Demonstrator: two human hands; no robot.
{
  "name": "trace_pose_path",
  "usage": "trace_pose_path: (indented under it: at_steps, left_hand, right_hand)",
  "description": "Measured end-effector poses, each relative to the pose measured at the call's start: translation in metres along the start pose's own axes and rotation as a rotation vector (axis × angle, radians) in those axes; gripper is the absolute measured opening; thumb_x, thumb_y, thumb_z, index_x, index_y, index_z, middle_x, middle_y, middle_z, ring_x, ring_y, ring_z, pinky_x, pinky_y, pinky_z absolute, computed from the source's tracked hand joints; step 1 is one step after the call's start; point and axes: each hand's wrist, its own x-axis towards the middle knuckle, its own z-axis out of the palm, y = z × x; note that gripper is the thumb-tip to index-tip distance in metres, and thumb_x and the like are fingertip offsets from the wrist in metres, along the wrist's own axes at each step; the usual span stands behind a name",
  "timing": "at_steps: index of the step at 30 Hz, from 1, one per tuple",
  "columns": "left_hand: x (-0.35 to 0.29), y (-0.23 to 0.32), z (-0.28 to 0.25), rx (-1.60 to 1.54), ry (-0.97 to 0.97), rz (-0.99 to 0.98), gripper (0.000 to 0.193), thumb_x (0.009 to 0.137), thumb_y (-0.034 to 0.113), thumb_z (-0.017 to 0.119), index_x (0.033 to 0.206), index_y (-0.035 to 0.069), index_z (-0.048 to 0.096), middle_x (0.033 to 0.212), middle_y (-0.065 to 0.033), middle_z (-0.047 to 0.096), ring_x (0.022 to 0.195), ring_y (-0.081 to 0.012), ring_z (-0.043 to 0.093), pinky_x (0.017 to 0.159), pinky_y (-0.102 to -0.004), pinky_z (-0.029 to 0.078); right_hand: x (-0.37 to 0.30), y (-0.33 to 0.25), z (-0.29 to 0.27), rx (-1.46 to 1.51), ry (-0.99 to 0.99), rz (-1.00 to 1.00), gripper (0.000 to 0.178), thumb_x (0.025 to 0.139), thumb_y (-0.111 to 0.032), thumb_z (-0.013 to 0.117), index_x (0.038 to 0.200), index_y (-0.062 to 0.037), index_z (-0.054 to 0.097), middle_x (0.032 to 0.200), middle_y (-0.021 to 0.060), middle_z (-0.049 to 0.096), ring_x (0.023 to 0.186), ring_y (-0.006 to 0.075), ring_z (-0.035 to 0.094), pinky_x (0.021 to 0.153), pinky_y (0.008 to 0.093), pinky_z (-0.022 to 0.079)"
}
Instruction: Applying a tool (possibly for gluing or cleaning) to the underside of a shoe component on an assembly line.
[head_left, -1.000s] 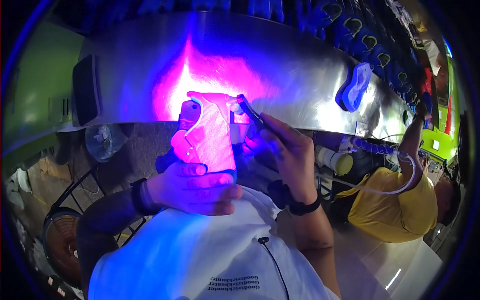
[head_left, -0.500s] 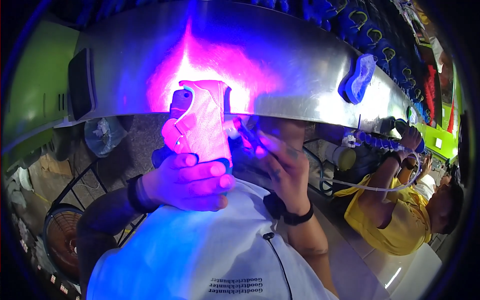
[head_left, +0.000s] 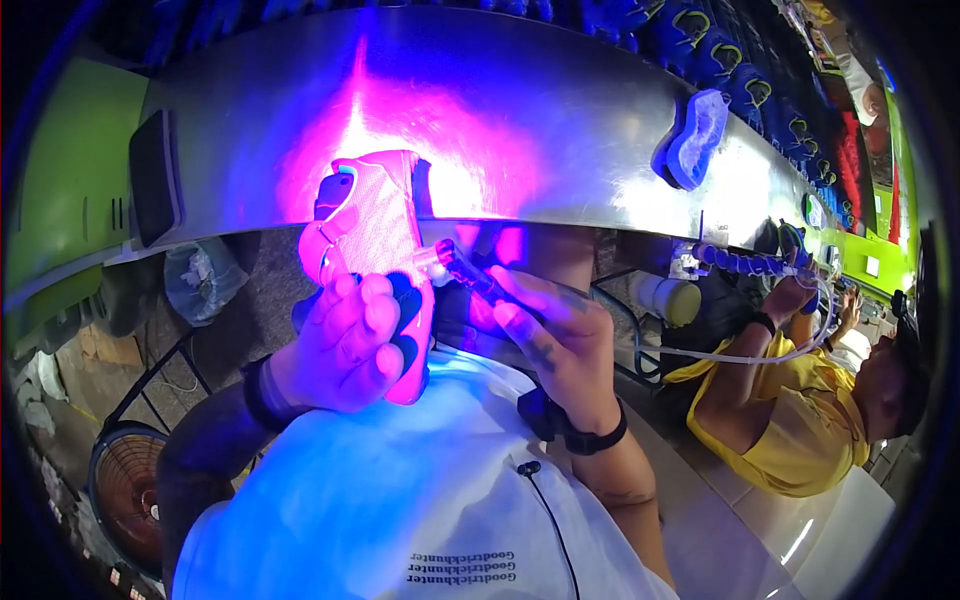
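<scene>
In my left hand I hold a shoe with a strap, washed in bright pink light. My fingers are closed round its lower part, where a dark patch and the pink edge beside them show. The shoe's other end rises over the near edge of a metal bench. My right hand pinches a slim dark tool with a pale tip. That tip meets the right side of the shoe, or sits very close to it; its exact kind is hard to make out in the glare.
A pale blue sole-shaped piece lies on the bench at right. Blue shoes line the far right. A dark flat slab is at left, above a plastic bag and a fan. At right a person in yellow works near a hose.
The shoe has turned in my left hand, whose fingers have shifted, so more of its lower end shows. My right hand has brought the tool's tip lower along the shoe's side.
</scene>
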Motion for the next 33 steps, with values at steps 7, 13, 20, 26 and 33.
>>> trace_pose_path:
  at_steps: [7,13,20,26,33]
  left_hand:
    - [0.045,0.003,-0.015,-0.014,-0.217,-0.103,0.069,0.093,0.002,0.062,0.149,-0.01,0.023,0.139,-0.0465,0.041,0.118,-0.0543,0.057,0.094,-0.0629,0.049]
    - [0.09,0.003,-0.016,0.023,-0.257,-0.241,0.072,0.088,0.009,0.067,0.146,-0.016,0.03,0.144,-0.0465,0.032,0.126,-0.0585,0.048,0.101,-0.0626,0.043]
    - [0.126,-0.009,-0.011,-0.268,-0.227,-0.466,0.089,0.085,0.013,0.07,0.152,-0.015,0.018,0.158,-0.0388,0.018,0.134,-0.0515,0.041,0.11,-0.056,0.033]
    - [0.153,-0.023,-0.008,-0.279,-0.186,-0.503,0.079,0.083,0.005,0.067,0.15,-0.013,0.03,0.152,-0.0388,0.033,0.135,-0.054,0.043,0.11,-0.0561,0.036]
    - [0.177,-0.051,-0.027,-0.292,-0.402,-0.636,0.09,0.084,0.01,0.071,0.157,-0.005,0.02,0.162,-0.0269,0.025,0.14,-0.0415,0.041,0.114,-0.0475,0.036]
  right_hand:
    - [-0.014,-0.025,-0.012,-0.293,0.023,-0.12,0.034,0.089,-0.007,0.073,0.123,-0.0038,0.071,0.112,0.0139,0.074,0.091,0.0171,0.068,0.085,0.0304,0.053]
    - [-0.021,-0.047,-0.015,-0.341,0.067,-0.15,0.035,0.087,-0.007,0.074,0.122,-0.0038,0.071,0.111,0.0152,0.074,0.095,0.0235,0.071,0.09,0.033,0.052]
    - [-0.017,-0.052,-0.022,-0.391,0.152,-0.404,0.04,0.082,0.002,0.07,0.122,-0.0006,0.07,0.109,0.0205,0.072,0.1,0.0336,0.071,0.092,0.037,0.051]
    - [0.01,-0.068,-0.024,-0.605,0.229,-0.605,0.049,0.075,0.01,0.068,0.123,0.0006,0.069,0.105,0.0184,0.07,0.089,0.0332,0.067,0.082,0.038,0.053]
    - [0.048,-0.059,-0.024,-0.537,0.212,-0.711,0.043,0.079,0.008,0.068,0.121,0.002,0.069,0.106,0.0192,0.071,0.09,0.0322,0.068,0.08,0.0368,0.053]
